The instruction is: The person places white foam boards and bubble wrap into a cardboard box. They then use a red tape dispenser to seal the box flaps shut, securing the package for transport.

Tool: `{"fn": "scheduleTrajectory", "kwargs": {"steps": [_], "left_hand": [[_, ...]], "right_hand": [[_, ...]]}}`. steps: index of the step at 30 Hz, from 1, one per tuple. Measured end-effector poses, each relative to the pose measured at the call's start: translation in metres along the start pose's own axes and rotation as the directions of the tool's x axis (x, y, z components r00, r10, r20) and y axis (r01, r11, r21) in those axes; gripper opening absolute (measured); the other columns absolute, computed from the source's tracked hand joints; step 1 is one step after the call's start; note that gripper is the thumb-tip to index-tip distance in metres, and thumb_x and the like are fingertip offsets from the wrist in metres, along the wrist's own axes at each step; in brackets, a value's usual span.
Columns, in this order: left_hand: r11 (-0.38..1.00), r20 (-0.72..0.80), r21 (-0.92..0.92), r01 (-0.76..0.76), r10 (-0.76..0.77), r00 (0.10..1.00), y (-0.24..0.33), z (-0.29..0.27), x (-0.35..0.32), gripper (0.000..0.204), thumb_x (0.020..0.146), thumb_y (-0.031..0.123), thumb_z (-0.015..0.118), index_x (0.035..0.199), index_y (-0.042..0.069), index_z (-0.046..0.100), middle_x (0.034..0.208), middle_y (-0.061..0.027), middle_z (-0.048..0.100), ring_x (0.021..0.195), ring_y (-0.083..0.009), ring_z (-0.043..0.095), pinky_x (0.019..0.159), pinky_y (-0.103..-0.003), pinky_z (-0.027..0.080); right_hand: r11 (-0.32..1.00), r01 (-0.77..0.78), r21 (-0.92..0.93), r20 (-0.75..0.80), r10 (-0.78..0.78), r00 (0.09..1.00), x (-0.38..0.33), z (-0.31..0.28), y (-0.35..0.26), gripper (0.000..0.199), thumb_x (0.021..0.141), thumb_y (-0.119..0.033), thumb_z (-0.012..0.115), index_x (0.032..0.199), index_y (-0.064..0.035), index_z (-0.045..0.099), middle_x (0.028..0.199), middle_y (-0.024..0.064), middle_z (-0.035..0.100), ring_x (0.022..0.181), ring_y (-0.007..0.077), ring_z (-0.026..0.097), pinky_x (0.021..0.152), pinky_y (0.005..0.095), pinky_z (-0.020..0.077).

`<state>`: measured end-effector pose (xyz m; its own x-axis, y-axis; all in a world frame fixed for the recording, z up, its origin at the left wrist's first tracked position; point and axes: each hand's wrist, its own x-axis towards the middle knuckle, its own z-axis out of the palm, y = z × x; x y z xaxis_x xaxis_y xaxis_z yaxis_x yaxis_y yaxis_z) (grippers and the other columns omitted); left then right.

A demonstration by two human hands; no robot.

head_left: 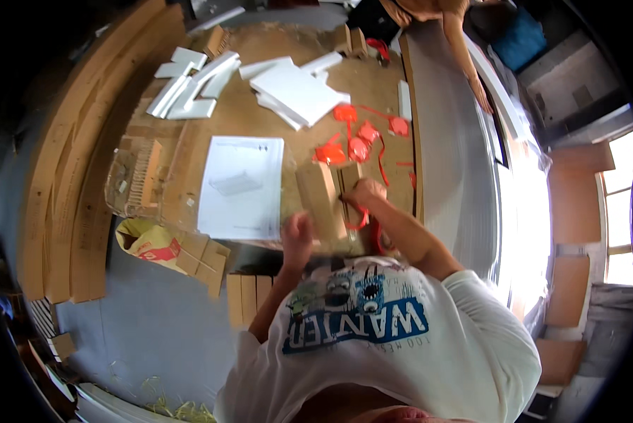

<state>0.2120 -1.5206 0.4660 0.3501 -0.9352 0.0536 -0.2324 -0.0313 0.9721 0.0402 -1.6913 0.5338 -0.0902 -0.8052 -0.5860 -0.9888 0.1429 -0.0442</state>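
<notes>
A narrow brown cardboard box [320,197] stands at the table's near edge, in front of my body, its lower part blurred. My right hand [365,192] is closed on a smaller cardboard piece [350,175] beside the box. A red strip [361,220] curves just below that hand. My left hand [299,236] is at the box's left side with its fingers curled; motion blur hides what they hold, if anything. To the left lies a white sheet with a line drawing [240,187]. Beyond the box are several red plastic pieces [359,146] with straps.
White boards [302,92] lie on the far part of the brown table [179,151]. Long cardboard lengths [84,162] stand at the left. A yellow bag [147,243] and cardboard blocks [244,296] are below the near edge. Another person's arm [464,60] reaches in at far right.
</notes>
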Motion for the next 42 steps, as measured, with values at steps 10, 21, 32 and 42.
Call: {"fn": "scheduleTrajectory", "kwargs": {"steps": [10, 21, 32, 42], "left_hand": [[0.966, 0.402, -0.247, -0.075, 0.173, 0.899, 0.125, 0.029, 0.025, 0.045, 0.091, 0.018, 0.069, 0.128, 0.000, 0.051, 0.113, -0.0123, 0.063, 0.096, -0.0160, 0.063, 0.078, -0.029, 0.052], [0.855, 0.589, -0.326, 0.404, -0.150, 0.794, 0.147, 0.122, 0.044, 0.020, 0.095, 0.017, 0.064, 0.108, 0.003, 0.060, 0.077, 0.0030, 0.056, 0.063, -0.0054, 0.048, 0.055, -0.022, 0.037], [0.518, 0.509, -0.534, 0.668, -0.434, 0.743, 0.138, 0.143, 0.041, 0.017, 0.099, 0.022, 0.056, 0.110, 0.010, 0.058, 0.081, 0.0049, 0.057, 0.066, -0.0034, 0.052, 0.053, -0.021, 0.040], [0.587, 0.299, -0.663, 0.465, -0.362, 0.883, 0.114, 0.117, 0.039, 0.030, 0.101, 0.017, 0.054, 0.128, 0.005, 0.051, 0.116, -0.0042, 0.061, 0.105, -0.0137, 0.059, 0.087, -0.032, 0.050]], "right_hand": [[0.539, 0.351, 0.766, -0.228, -0.283, 0.932, -0.052, -0.038, 0.075, 0.061, 0.072, -0.047, 0.075, 0.110, -0.0010, 0.067, 0.100, 0.0152, 0.071, 0.090, 0.0245, 0.068, 0.080, 0.0366, 0.0550], [0.601, 0.487, 0.634, -0.296, -0.393, 0.870, -0.058, -0.059, 0.134, 0.058, 0.092, -0.053, 0.056, 0.112, 0.0016, 0.062, 0.097, 0.0241, 0.067, 0.096, 0.0358, 0.065, 0.084, 0.0422, 0.0494], [0.453, 0.759, 0.467, -0.769, -0.215, 0.602, -0.013, -0.033, 0.114, 0.020, 0.091, -0.013, 0.058, 0.105, 0.0003, 0.057, 0.096, 0.0203, 0.062, 0.089, 0.0361, 0.062, 0.078, 0.0394, 0.0500], [0.264, 0.852, 0.453, -0.710, -0.471, 0.523, -0.009, -0.035, 0.044, 0.024, 0.087, -0.010, 0.065, 0.107, 0.0008, 0.057, 0.091, 0.0159, 0.059, 0.079, 0.0282, 0.060, 0.071, 0.0358, 0.0493]]}}
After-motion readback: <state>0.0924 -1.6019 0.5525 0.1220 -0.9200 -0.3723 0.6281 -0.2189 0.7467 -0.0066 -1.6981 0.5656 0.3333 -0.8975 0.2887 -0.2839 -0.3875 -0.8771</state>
